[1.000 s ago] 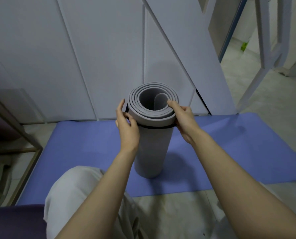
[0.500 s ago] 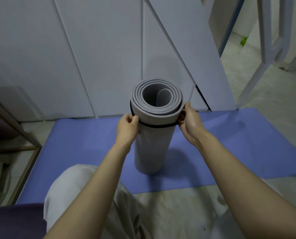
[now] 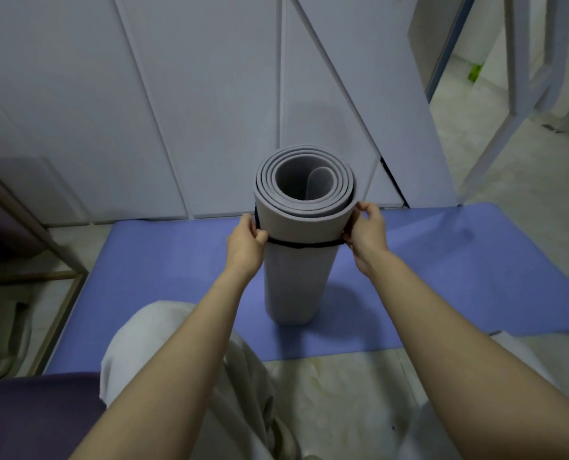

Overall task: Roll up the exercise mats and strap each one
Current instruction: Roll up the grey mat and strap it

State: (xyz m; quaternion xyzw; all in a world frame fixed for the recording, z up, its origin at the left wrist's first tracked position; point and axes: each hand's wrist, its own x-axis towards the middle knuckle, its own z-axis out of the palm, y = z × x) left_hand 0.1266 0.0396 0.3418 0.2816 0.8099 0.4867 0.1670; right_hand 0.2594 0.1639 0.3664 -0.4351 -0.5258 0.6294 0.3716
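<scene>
Circling the foam cylinder [image 3: 296, 280] runs a thin strap [image 3: 304, 244].

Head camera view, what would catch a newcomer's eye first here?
The grey rolled mat stands upright in the middle, its spiral end facing the camera, on a blue mat spread flat beneath it. A thin black strap circles the roll a little below its top, and the left hand and right hand pinch it at either side. Pale panels fill the background behind.
</scene>
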